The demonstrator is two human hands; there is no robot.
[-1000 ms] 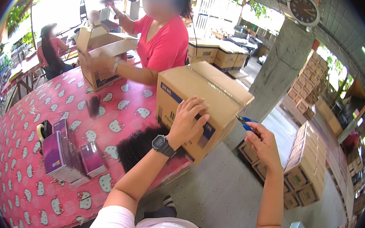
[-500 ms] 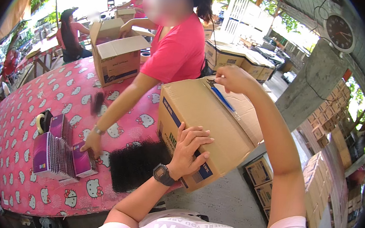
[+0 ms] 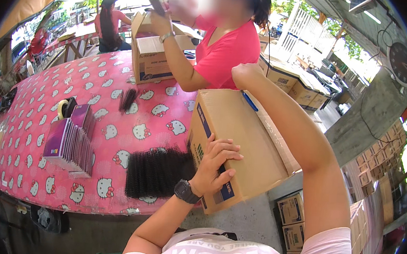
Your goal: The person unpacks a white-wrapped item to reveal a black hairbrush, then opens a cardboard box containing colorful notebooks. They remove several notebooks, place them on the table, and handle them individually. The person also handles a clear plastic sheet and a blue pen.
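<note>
A brown cardboard box (image 3: 230,148) with blue printed bands sits tilted in front of me at the table's right edge. My left hand (image 3: 217,167), with a dark watch on the wrist, rests on its near left edge with fingers spread. At the far end of the box, my right hand (image 3: 247,76) is closed in a fist; whatever it grips is hidden. A slim blue pen-like tool (image 3: 250,101) lies on the box top, just below the right hand. Left of the box, a pile of black bristly strips (image 3: 156,172) lies by my left hand.
The table has a pink patterned cover (image 3: 108,131). Purple packs (image 3: 68,146) stand stacked at left beside a tape roll (image 3: 62,108). A co-worker in a pink shirt (image 3: 232,52) stands beyond my box, near an open carton (image 3: 154,57). Closed cartons (image 3: 291,207) sit at right.
The co-worker's hand has left the table and risen over the open carton, holding an object. The loose purple pack beside the stack is gone. My right fist has shifted slightly; my left hand stays.
</note>
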